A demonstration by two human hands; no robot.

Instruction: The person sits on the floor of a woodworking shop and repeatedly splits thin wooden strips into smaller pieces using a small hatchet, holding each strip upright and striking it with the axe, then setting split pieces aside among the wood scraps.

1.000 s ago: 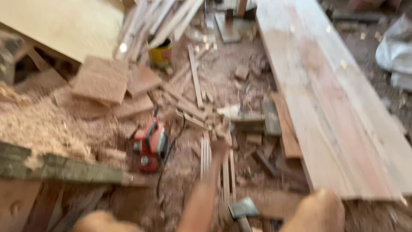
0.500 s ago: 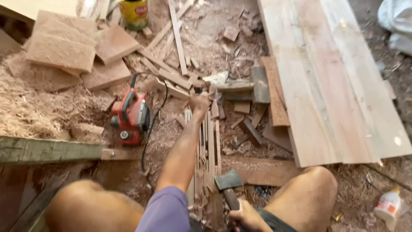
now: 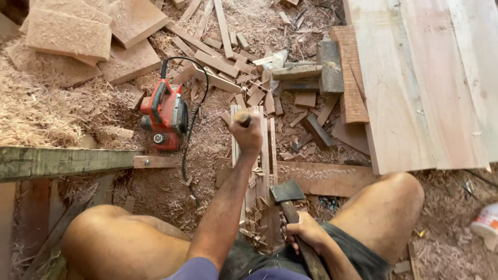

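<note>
Here, left hand (image 3: 248, 136) grip closed on wooden stick (image 3: 241, 118), right hand (image 3: 306, 234) grip clasping hatchet (image 3: 288, 194)

At the far right edge, near my right knee, a white plastic bottle (image 3: 486, 222) with a reddish label lies on the sawdust, partly cut off.

A power planer (image 3: 165, 115) lies left of centre, with offcuts (image 3: 228, 57) above it. Wide boards (image 3: 420, 78) fill the upper right. A hatchet (image 3: 288, 193) sits at lower centre, between the knees.
</note>
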